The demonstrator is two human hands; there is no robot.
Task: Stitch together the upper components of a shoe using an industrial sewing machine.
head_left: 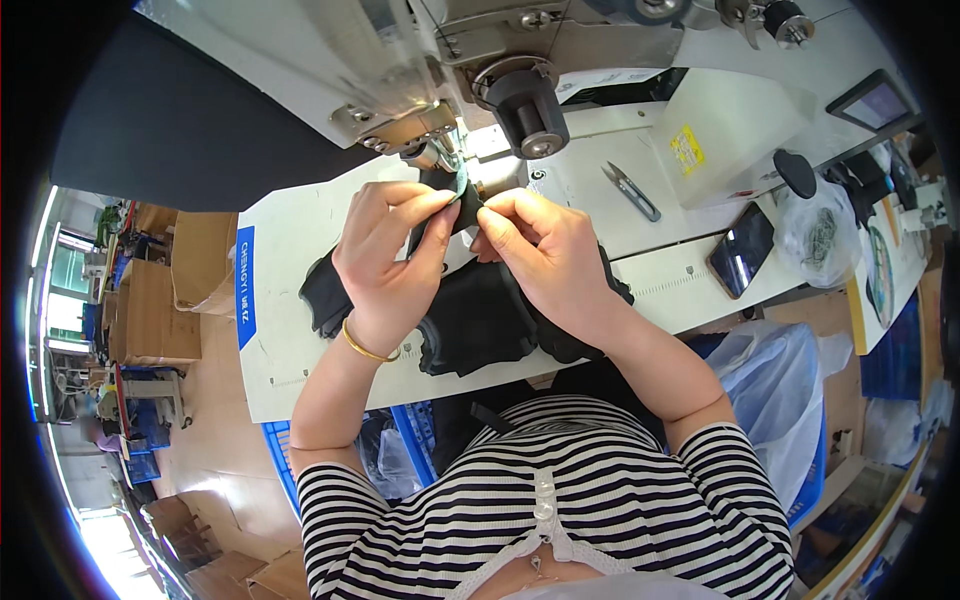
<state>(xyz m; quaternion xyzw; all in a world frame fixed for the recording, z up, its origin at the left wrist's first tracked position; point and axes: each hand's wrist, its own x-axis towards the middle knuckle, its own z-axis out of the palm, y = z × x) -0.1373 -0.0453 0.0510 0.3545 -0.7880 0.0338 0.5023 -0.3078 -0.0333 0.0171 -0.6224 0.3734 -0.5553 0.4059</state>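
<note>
Just in front of the presser foot of a sewing machine (425, 140), both my hands pinch a small piece of black fabric (462, 212). Thumb and index finger of my left hand (392, 240) close on its left side, where a narrow green strip (461, 183) shows. My right hand (535, 245) grips the fabric's right edge between thumb and fingertips. More black fabric pieces (478, 318) lie on the white table under and between my wrists. The exact edge under my fingertips is partly hidden.
Thread snips (632, 192) and a dark phone (741, 250) lie on the table to the right. A clear plastic bag (818, 235) sits beyond them. Below the table's front edge are blue crates (413, 440) and a white plastic bag (765, 385). Cardboard boxes (160, 310) stand at the left.
</note>
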